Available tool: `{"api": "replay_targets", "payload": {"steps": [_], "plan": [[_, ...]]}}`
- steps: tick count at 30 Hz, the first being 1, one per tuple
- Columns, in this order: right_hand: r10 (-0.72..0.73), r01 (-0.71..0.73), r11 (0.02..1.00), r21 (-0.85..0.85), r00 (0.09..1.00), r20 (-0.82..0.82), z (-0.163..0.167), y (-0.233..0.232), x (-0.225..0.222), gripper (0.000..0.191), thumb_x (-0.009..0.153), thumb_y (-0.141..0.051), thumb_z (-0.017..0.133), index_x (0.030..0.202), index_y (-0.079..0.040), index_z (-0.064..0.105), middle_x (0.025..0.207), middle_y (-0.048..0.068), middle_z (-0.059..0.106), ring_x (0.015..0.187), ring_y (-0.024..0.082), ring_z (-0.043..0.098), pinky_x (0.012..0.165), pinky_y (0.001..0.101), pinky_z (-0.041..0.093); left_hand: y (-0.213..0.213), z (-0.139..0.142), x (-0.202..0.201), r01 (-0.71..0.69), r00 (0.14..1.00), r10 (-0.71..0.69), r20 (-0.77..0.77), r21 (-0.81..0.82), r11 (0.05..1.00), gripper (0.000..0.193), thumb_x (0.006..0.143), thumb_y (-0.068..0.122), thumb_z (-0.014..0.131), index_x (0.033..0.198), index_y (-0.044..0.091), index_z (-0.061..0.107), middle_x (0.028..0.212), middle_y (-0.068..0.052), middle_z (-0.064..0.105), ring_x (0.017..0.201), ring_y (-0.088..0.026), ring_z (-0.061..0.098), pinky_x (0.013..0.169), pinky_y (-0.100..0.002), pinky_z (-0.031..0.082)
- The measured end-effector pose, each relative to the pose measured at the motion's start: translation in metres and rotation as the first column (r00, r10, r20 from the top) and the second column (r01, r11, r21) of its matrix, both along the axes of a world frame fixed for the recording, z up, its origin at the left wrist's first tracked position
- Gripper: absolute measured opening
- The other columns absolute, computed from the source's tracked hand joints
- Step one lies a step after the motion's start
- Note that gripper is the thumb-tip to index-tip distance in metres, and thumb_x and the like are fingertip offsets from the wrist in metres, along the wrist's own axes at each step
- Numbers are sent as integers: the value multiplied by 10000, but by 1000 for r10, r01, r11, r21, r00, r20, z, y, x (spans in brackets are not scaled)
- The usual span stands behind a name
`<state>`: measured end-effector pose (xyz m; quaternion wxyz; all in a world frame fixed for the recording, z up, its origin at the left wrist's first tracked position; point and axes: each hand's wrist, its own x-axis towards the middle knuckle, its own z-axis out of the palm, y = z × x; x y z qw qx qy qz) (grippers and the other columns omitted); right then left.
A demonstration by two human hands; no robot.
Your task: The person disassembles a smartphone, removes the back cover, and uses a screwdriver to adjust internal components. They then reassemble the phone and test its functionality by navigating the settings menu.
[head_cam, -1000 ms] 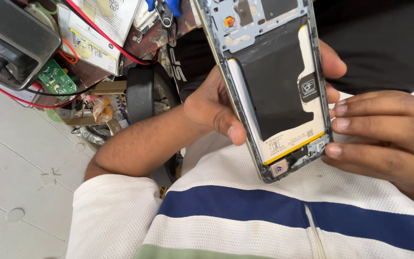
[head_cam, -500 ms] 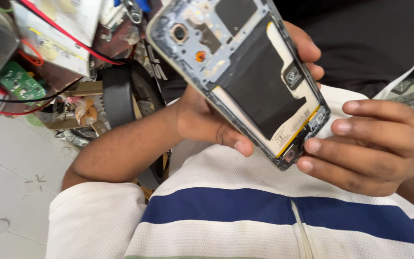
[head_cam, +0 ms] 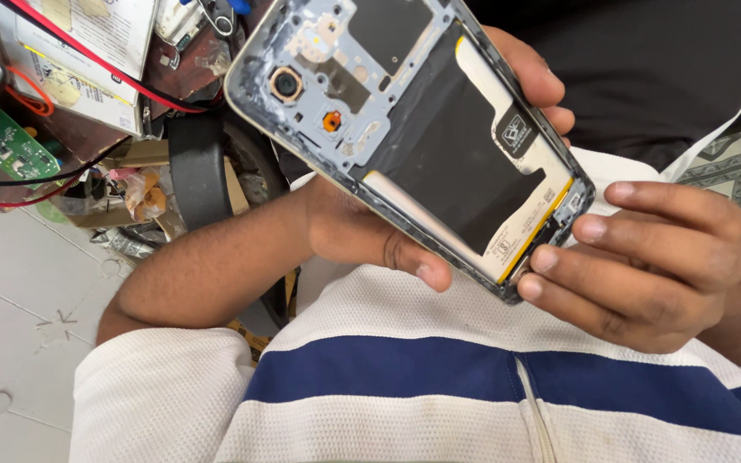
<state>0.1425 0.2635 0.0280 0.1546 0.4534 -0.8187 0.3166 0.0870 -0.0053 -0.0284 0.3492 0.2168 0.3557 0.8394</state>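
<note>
Opened phone [head_cam: 413, 137], back cover off: left hand [head_cam: 362, 231] cradles it centre frame, steadying; right hand [head_cam: 645, 257] grip pinches lower edge, battery [head_cam: 456, 163] exposed.

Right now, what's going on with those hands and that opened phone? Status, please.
Left hand grips opened phone from beneath. Right hand fingertips on its lower end. Battery exposed. Nothing blocking; circuit board and wires lie aside.

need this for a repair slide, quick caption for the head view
Left hand cradles an opened phone with its battery exposed, while the right hand fingertips touch its lower corner.
</note>
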Motion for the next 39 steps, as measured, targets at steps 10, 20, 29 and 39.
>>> {"api": "replay_targets", "payload": {"steps": [10,20,29,39], "plan": [[-36,36,999,14,999,-22,-4,2,1,170,933,-246,776,1100,-261,748,1022,-108,648,1009,129,565,876,326,538,-2,9,-4,-6,1000,6,-2,-61,998,922,833,200,982,1524,72,385,1486,-81,437,1380,-152,506,1196,-331,512],[-73,72,996,-47,997,-32,-12,1,4,157,937,-289,755,1094,-286,746,997,-123,656,993,115,561,861,330,540,5,9,-1,-124,989,118,94,64,990,1227,873,146,987,1628,257,27,1494,-129,475,1351,-172,568,1178,-350,538],[-38,39,998,-51,999,29,-12,-1,-3,175,930,-234,753,1104,-255,754,1051,-115,686,1021,142,581,873,341,562,7,16,-7,-193,978,184,-94,-96,976,1323,719,230,1040,1682,200,133,1392,-102,555,1240,-164,614,1099,-315,543],[-10,30,981,-194,995,101,-15,-2,-21,305,889,-425,793,1029,-176,686,1016,53,670,939,233,669,807,403,601,7,25,-10,-270,961,256,-101,-167,948,996,828,104,971,1522,158,258,1422,-92,497,1229,-161,607,1100,-331,580]]}}
